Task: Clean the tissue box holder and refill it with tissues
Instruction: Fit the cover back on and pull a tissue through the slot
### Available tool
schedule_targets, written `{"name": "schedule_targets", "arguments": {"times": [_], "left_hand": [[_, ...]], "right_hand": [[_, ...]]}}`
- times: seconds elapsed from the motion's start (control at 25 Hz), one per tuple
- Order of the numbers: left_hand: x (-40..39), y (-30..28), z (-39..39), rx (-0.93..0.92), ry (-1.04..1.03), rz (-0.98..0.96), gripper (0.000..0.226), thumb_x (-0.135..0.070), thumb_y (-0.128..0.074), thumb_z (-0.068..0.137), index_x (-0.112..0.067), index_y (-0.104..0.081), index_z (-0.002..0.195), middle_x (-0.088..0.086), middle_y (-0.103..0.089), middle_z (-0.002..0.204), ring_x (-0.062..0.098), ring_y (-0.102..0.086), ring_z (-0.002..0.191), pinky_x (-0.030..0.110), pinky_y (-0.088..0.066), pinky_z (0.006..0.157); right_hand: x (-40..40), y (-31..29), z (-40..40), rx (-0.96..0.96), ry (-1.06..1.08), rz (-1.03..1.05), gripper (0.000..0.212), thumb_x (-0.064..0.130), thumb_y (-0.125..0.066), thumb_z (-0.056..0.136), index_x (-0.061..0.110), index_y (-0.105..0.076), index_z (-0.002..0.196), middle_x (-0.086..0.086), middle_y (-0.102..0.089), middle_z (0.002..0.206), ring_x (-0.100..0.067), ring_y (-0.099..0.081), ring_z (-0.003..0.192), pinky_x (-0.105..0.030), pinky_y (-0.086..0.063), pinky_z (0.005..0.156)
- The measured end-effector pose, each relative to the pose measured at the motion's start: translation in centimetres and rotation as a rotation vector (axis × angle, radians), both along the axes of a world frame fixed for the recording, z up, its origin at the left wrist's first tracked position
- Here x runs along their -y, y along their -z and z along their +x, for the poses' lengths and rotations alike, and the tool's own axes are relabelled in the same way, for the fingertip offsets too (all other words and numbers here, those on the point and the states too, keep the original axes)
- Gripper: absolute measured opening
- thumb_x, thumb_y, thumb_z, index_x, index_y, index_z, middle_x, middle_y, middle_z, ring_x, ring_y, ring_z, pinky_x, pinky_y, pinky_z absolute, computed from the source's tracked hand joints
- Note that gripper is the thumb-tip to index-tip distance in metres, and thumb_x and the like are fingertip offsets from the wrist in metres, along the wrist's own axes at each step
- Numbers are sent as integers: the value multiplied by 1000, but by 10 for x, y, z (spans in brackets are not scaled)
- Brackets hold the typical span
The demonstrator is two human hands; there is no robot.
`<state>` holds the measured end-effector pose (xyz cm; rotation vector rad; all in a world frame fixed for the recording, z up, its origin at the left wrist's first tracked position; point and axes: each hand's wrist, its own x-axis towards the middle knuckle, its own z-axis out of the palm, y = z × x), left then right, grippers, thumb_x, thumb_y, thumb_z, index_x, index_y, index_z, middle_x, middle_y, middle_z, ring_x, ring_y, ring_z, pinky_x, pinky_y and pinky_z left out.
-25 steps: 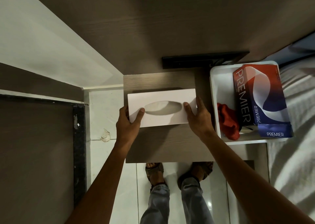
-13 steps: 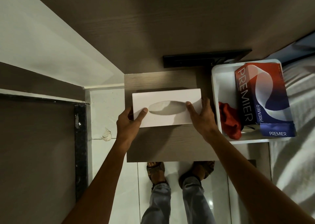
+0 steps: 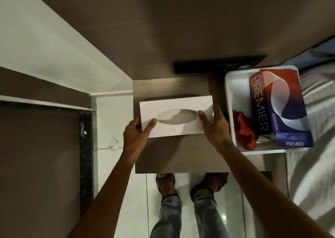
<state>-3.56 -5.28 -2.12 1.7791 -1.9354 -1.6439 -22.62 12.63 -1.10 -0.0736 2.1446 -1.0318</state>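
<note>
A white tissue box holder with an oval slot in its top is over the small brown bedside table. My left hand grips its left end, thumb on top beside the slot. My right hand grips its right end, thumb on top at the slot's other side. To the right, a red, white and blue PREMIER tissue box lies in a white tray, with a crumpled red cloth beside it.
A brown wall panel rises behind the table, with a black shelf fixed to it. White bedding lies at the right. A crumpled bit of paper is on the white tiled floor at the left. My feet stand just below the table's front edge.
The holder has shifted slightly to the right and toward me over the table, still held at both ends. My left thumb sits closer to the slot.
</note>
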Motion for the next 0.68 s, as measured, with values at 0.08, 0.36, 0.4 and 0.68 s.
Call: {"name": "schedule_targets", "arguments": {"times": [0.08,0.36,0.4,0.68], "left_hand": [[0,2,-2,-1,7,-4,43,-51,-77,90,-29,-65,124,-7,-70,115,16,-68,109,38,-59,101],[3,8,-4,9,6,-5,41,-53,-73,93,-29,-65,124,-3,-65,123,12,-66,106,17,-53,84],[4,9,-4,18,14,-17,39,-54,-73,92,-30,-65,122,-2,-61,126,12,-65,106,15,-52,83],[11,15,0,50,50,35,50,-53,-73,92,-21,-66,131,0,-62,127,18,-66,112,32,-56,99]], "right_hand": [[0,1,0,-13,-6,0,68,41,-61,102,20,-33,160,-15,-54,146,-34,-60,128,-55,-60,97],[0,5,2,-9,-3,-7,71,43,-62,101,25,-29,162,-14,-51,148,-33,-60,128,-55,-60,98],[0,6,2,-15,-4,-3,72,43,-62,100,25,-29,162,-14,-51,148,-33,-59,129,-55,-60,98],[-4,9,1,-69,-67,12,71,45,-64,99,22,-34,160,-13,-54,148,-31,-62,126,-48,-62,96]]}}
